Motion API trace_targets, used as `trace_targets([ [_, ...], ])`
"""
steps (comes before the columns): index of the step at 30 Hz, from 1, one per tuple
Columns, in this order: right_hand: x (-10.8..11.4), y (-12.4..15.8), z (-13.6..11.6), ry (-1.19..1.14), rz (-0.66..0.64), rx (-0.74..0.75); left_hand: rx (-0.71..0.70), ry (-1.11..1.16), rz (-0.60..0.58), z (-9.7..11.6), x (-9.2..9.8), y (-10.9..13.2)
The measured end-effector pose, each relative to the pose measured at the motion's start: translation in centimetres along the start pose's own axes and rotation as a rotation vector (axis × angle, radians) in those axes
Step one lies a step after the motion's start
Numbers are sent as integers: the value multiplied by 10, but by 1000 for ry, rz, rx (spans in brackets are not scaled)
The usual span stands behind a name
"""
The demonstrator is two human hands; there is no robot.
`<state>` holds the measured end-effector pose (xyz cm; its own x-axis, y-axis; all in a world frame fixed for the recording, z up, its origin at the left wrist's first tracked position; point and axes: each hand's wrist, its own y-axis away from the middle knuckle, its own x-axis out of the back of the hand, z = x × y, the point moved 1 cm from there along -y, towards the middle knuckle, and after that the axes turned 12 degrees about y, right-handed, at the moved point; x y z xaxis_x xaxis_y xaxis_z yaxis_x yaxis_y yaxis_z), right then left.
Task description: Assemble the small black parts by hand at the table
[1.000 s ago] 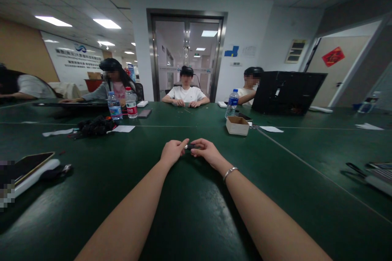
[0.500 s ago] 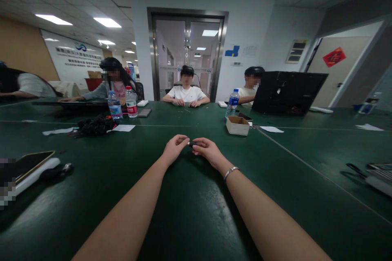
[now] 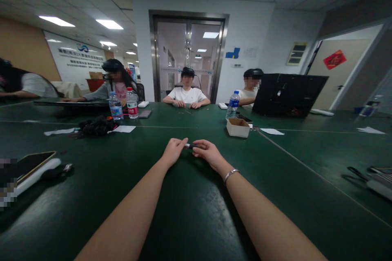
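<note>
Above the green table, my left hand point(image 3: 173, 153) and my right hand point(image 3: 210, 154) meet at a small slim black object with a silvery end point(image 3: 190, 146). The right fingers are closed around its black part. At the silvery end, the left thumb and fingers pinch it. Its kind is too small to make out, and both ends are partly covered by fingers. A bracelet point(image 3: 230, 176) circles my right wrist.
Ahead to the right stand an open cardboard box point(image 3: 238, 129) and a water bottle point(image 3: 233, 104). Black cables point(image 3: 96, 125) and two bottles are ahead to the left. A phone point(image 3: 27, 167) lies at left. Several people sit around the green table point(image 3: 190, 212).
My left hand has shifted slightly left, and more of the object's silvery end shows between the hands. The right hand keeps its hold. The whole view has dipped a little.
</note>
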<state>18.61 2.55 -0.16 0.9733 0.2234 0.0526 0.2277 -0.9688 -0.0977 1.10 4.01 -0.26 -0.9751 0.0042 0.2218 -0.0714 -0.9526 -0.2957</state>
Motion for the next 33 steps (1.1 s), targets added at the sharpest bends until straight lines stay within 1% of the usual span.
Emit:
trace_targets([
  [2, 0, 0, 0, -4, 2, 3, -45, -12, -44, 0, -1, 0],
  [4, 0, 0, 0, -14, 1, 3, -51, 33, -42, 0, -1, 1],
  [6, 0, -1, 0, -16, 1, -5, -10, 66, -22, -1, 0, 1],
  [9, 0, -1, 1, -9, 3, -8, 42, -3, -40, 0, -1, -1],
  [11, 0, -1, 1, -10, 3, -2, 15, -60, -74, 1, -2, -1],
  [13, 0, 0, 0, -12, 4, 0, -24, -45, -87, 1, -2, -1],
  [16, 0, -1, 1, -14, 8, -11, -8, 44, -51, 1, -2, 0],
  [19, 0, -2, 2, -10, 7, -9, 40, 7, -22, -1, -2, 0],
  [22, 0, -2, 2, -7, 1, 9, -9, -37, -41, -3, -2, -1],
  [24, 0, -1, 2, -9, 5, 6, -52, 25, -59, -4, -2, -2],
  [25, 0, -1, 1, -10, 8, 1, -52, 65, -65, -4, -2, -2],
  [27, 0, 0, 0, -8, 8, -10, -6, 94, -59, -5, -2, -3],
  [29, 0, 0, 0, -5, 2, -11, 44, 43, -42, -5, -1, -3],
  [31, -1, -1, 0, -5, -2, -5, 33, -10, -41, -4, -1, -2],
  [33, 0, -1, 1, -6, -1, 0, -17, 2, -61, -3, 0, -1],
])
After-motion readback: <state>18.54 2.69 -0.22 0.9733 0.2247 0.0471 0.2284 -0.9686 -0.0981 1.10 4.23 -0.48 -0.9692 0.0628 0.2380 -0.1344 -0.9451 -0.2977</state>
